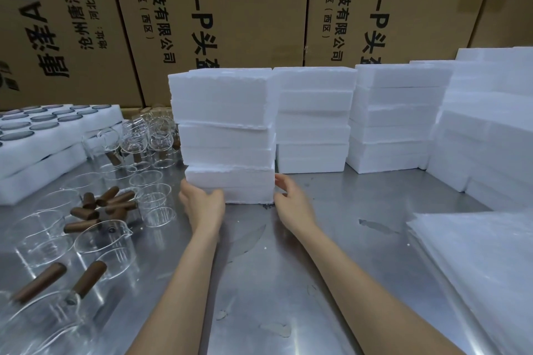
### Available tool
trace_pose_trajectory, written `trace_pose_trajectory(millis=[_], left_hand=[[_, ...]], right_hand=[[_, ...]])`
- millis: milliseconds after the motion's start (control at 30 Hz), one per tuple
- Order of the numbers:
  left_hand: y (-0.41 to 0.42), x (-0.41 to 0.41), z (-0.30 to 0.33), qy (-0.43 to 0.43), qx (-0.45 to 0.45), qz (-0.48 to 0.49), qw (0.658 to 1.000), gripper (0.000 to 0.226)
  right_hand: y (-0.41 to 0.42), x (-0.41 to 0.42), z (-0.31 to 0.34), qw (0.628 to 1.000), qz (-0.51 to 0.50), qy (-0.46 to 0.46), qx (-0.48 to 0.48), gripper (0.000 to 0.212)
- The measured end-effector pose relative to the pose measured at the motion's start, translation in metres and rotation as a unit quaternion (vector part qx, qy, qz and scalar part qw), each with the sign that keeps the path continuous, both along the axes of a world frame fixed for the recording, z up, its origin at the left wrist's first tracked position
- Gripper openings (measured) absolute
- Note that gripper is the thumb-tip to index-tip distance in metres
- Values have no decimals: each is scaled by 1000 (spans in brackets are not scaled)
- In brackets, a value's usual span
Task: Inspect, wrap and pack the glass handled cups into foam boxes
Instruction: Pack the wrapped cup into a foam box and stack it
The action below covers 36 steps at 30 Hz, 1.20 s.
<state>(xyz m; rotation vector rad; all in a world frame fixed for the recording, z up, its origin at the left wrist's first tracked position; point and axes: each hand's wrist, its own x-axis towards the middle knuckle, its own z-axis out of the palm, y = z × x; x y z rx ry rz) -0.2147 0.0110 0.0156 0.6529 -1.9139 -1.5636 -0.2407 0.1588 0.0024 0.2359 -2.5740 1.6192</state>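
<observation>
A stack of three white foam boxes [227,130] stands on the steel table [331,239] right in front of me. My left hand [202,202] grips the lower left corner of the bottom box [239,184], fingers curled over its front face. My right hand [291,196] is at that box's lower right corner, fingers loosely bent beside the edge. Glass handled cups [103,242] with brown wooden handles lie and stand on the table to the left, with several small clear glass cups [155,199] among them.
More foam box stacks [314,121] [398,115] [490,124] stand behind and to the right. A pile of white wrapping sheets [484,268] lies at the near right. Foam trays holding round lids [43,135] sit at the left. Tall cardboard cartons [230,8] wall off the back.
</observation>
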Motion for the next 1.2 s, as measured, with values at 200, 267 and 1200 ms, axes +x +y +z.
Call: trace_pose_trajectory(millis=[200,267,1200], left_hand=[[-5,-5,-1,-6,9,10,1000,74],[-3,-5,-2,-6,12,6,1000,79],[131,-96,98,58,-115,-182,975,81]], right_hand=[[-2,-4,-2,998,32,-6,50,61],[-2,-6,-3,998,36,-4,54,62],[91,-92,107,940,-218,85,-248,48]])
